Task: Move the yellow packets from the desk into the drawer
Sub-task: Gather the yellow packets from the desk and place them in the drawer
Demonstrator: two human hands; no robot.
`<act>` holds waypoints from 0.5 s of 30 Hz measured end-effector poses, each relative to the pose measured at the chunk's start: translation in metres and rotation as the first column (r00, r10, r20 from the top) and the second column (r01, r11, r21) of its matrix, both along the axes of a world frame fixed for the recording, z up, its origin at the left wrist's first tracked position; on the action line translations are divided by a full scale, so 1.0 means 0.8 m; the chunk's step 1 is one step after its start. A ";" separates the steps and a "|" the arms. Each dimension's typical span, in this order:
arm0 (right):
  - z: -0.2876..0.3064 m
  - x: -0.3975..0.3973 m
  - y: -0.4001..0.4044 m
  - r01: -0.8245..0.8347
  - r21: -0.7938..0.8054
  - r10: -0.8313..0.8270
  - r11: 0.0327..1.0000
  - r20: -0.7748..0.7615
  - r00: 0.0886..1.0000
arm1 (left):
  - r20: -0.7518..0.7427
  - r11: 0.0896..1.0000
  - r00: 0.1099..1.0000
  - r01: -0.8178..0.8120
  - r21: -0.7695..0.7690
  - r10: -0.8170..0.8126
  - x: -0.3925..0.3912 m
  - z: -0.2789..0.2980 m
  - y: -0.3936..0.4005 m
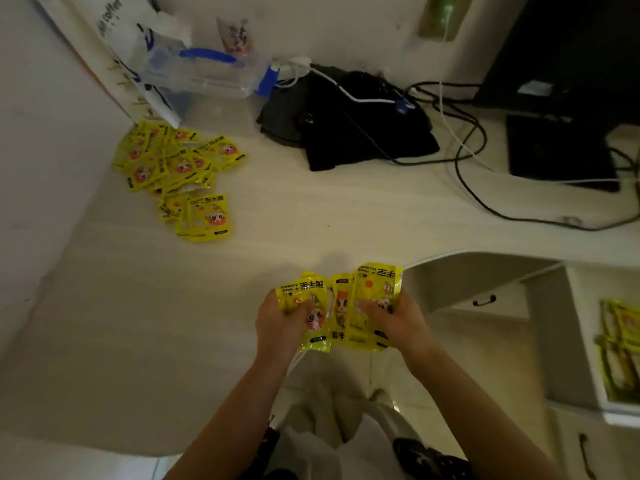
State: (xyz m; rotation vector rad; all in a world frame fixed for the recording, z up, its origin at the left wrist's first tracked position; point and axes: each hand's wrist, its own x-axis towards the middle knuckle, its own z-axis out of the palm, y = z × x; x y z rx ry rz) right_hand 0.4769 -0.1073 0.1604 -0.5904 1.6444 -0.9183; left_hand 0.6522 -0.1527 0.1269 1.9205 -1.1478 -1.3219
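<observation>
The left hand (278, 322) grips one side of a fanned bunch of yellow packets (341, 306), its fingers curled over their faces, and the right hand (398, 322) grips the other side the same way, thumb across the front packet. The bunch is held above the near edge of the surface (311, 220), just in front of the person's lap, clear of the top.

To the right, below the level of the surface, the drawer (588, 341) stands pulled open, and several yellow packets in the drawer (621, 344) already lie in rough rows along its far side. So part of the job looks done, and the bunch in hand appears to be the next load, well apart from the drawer as yet.

A good deal is left. A loose heap of packets (176, 161) sits at the far left of the surface, near the wall, with a few stragglers (204, 216) lying just beside it toward the person. I would judge the task somewhere past its start but short of halfway, since the heap looks larger than what the drawer shows, though much of the drawer is cut off by the frame.

Further back are a clear plastic box (207, 74), a dark folded cloth (363, 126) and trailing cables (467, 150)
</observation>
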 end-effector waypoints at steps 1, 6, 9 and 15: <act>0.000 -0.008 0.014 0.033 -0.005 -0.033 0.999 0.010 0.999 | -0.012 1.000 0.999 0.031 0.003 -0.031 -0.008 0.001 0.008; -0.007 -0.049 0.091 0.188 -0.001 -0.188 0.982 0.037 0.981 | 0.018 0.979 0.979 0.204 0.002 -0.204 -0.057 -0.003 0.047; -0.014 -0.077 0.144 0.265 0.019 -0.266 0.964 0.056 0.962 | 0.000 0.959 0.959 0.284 0.007 -0.284 -0.095 0.000 0.080; -0.018 -0.138 0.271 0.448 0.023 -0.448 0.894 0.052 0.892 | -0.002 0.890 0.891 0.454 0.034 -0.454 -0.180 0.001 0.171</act>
